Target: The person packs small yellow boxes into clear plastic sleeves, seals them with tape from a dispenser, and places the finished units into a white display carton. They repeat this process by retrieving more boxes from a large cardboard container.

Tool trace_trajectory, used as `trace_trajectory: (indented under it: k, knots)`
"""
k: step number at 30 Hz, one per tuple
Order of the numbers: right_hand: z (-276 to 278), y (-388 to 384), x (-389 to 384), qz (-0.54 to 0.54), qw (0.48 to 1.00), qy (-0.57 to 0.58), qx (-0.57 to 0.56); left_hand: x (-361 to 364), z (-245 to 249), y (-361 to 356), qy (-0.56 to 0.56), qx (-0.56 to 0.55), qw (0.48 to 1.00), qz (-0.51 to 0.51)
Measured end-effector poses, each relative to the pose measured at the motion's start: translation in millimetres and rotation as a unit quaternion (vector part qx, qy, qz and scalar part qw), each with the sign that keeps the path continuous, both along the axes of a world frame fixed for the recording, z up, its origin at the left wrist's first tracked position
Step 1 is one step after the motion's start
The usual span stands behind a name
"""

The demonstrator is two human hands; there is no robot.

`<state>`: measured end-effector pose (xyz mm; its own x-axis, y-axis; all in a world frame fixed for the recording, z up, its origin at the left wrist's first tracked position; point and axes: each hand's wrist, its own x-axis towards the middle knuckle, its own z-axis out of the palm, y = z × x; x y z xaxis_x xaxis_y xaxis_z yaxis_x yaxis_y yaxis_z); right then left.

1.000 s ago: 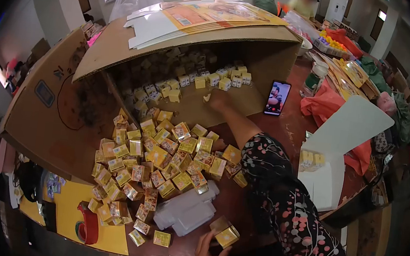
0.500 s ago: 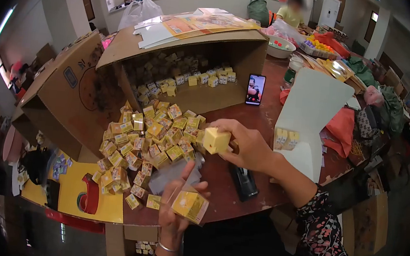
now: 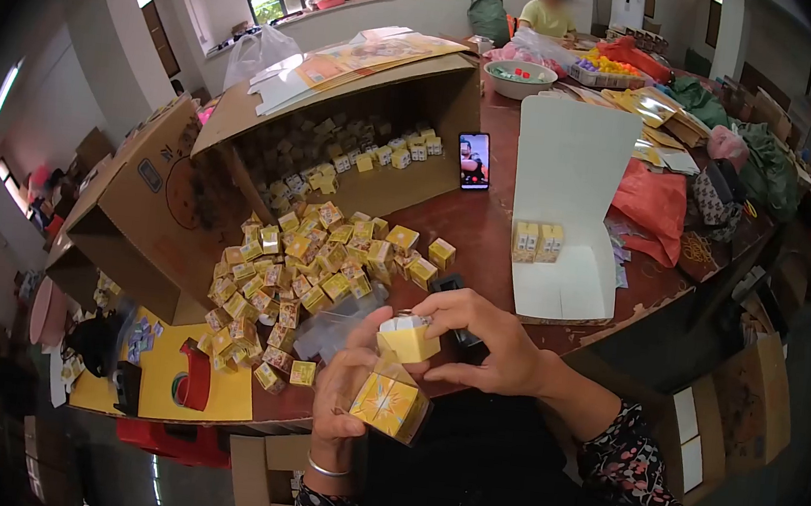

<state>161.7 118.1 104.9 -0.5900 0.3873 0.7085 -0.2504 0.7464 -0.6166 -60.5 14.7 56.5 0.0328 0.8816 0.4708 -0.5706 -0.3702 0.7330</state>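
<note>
My left hand (image 3: pixel 341 399) holds a clear plastic case (image 3: pixel 418 424) low at the table's front edge. Inside it show yellow printed faces with a starburst pattern (image 3: pixel 384 401). Directly above, my right hand (image 3: pixel 495 341) grips a small yellow box (image 3: pixel 407 340) with a white top, between thumb and fingers. The box's lower edge overlaps the case's upper end, and my left fingertips are right beside it. Beyond my hands spreads a pile of small yellow boxes (image 3: pixel 311 263). Some clear plastic pieces (image 3: pixel 328 329) lie at the pile's near edge.
A cardboard carton (image 3: pixel 461 101) on its side holds more little boxes. To its right stands a phone (image 3: pixel 473 161). An open white box (image 3: pixel 578 163) contains a few small boxes. A dark object (image 3: pixel 449 283) lies behind my right hand. Another person (image 3: pixel 548 11) sits at the back.
My right hand has brought the small yellow box down and toward me, to the case in my left hand. My left fingers have closed in beside it. The view has shifted.
</note>
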Motion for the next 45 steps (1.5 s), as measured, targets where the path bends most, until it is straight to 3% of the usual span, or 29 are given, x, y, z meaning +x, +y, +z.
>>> trace_trajectory:
  k: [3, 5, 9, 14, 18, 19, 20, 23, 24, 26, 30, 35, 38, 41, 43, 45]
  knots:
    - [-13, -1, 11, 0.115, 0.952, 0.012, -0.283, 3, -3, -2, -0.014, 0.019, 0.998, -0.050]
    - [-9, 3, 14, 0.148, 0.930, -0.018, -0.336, 9, 3, -4, -0.037, 0.010, 0.994, -0.106]
    - [-12, 5, 17, 0.145, 0.946, -0.106, -0.269, 13, -3, -8, -0.050, 0.019, 0.989, -0.140]
    - [-6, -9, 18, 0.014, 0.978, -0.022, -0.206, 0, -17, -11, -0.046, -0.051, 0.990, -0.125]
    - [-4, -22, 15, -0.022, 0.984, -0.002, -0.176, 4, -13, -5, -0.054, 0.030, 0.997, -0.047]
    - [-3, -27, 15, -0.026, 0.984, -0.010, -0.174, 0, -14, -5, -0.068, 0.030, 0.995, -0.061]
    - [-7, -32, 16, 0.018, 0.961, -0.016, -0.274, -5, -15, -4, -0.081, 0.029, 0.993, -0.076]
    - [-9, -17, 31, 0.037, 0.990, -0.001, -0.134, -4, -20, 1, -0.213, 0.037, 0.967, -0.133]
    - [-11, -12, 33, 0.013, 0.979, 0.029, -0.199, -1, -22, 2, -0.271, 0.043, 0.949, -0.154]
    - [-2, 8, 33, 0.010, 0.990, 0.049, -0.130, 6, -18, 0, -0.336, 0.013, 0.922, -0.194]
    - [24, 14, 13, 0.030, 0.999, 0.023, 0.021, 23, -23, 5, -0.355, 0.018, 0.904, -0.238]
    - [22, 9, 3, 0.087, 0.995, -0.027, 0.045, 29, -29, 17, -0.375, 0.021, 0.877, -0.298]
    - [21, 7, 2, 0.025, 0.991, -0.020, 0.132, 34, -43, 14, -0.332, 0.022, 0.915, -0.228]
    - [11, 6, 8, -0.053, 0.991, -0.037, 0.119, 35, -28, 11, -0.311, -0.028, 0.928, -0.202]
    - [9, 12, 19, -0.106, 0.990, -0.021, 0.087, 25, -27, 4, -0.178, -0.077, 0.975, -0.112]
    - [1, 18, 30, -0.139, 0.989, 0.035, 0.042, 22, -37, 3, -0.124, -0.103, 0.985, -0.060]
